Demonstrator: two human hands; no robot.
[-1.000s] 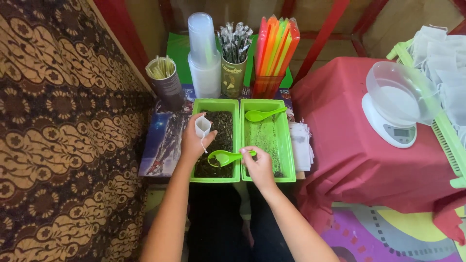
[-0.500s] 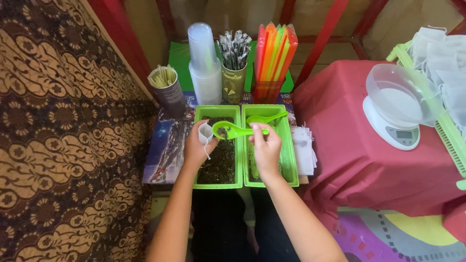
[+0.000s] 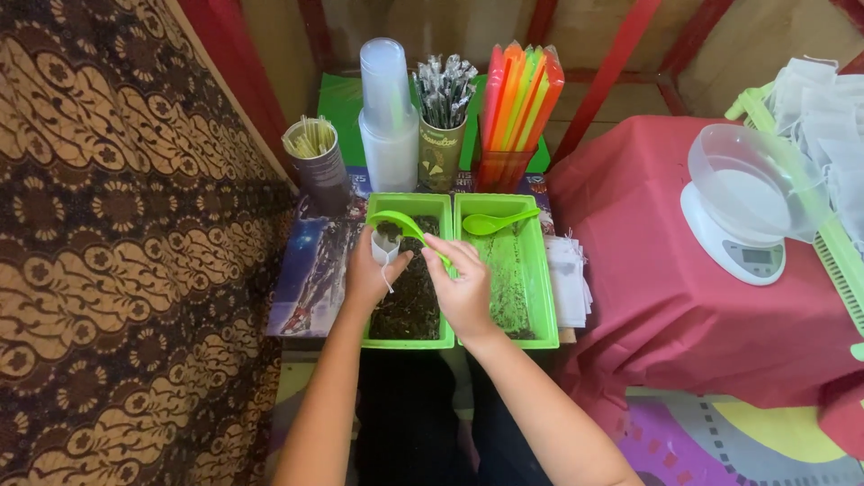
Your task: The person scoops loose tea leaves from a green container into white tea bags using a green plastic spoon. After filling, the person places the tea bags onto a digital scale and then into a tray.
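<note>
Two green trays sit side by side on the low tabletop [image 3: 317,270] in the head view: the left tray [image 3: 409,340] holds dark loose material, the right tray [image 3: 540,288] a thinner scatter of it. Two green spoons show as well. One spoon [image 3: 497,221] lies across the top of the right tray, untouched. The other spoon [image 3: 396,225] is held by its handle in the right hand [image 3: 463,288], fingers pinched narrowly around it, its bowl tipped over the mouth of a small white paper bag [image 3: 385,247]. One such bag is in play, and the left hand [image 3: 371,274] is closed around it, holding it upright above the left tray. The bag is pale, small, open at the top, with a thin string hanging down along the palm.

Behind the trays stand four holders in a row: one grey can of thin sticks [image 3: 317,162], one stack of clear cups [image 3: 387,112], one tin of wrapped pieces [image 3: 443,135], and one cup of bright coloured straws [image 3: 517,103]. One white kitchen scale [image 3: 733,247] with a clear bowl rests on the red cloth [image 3: 666,297] to the right.
</note>
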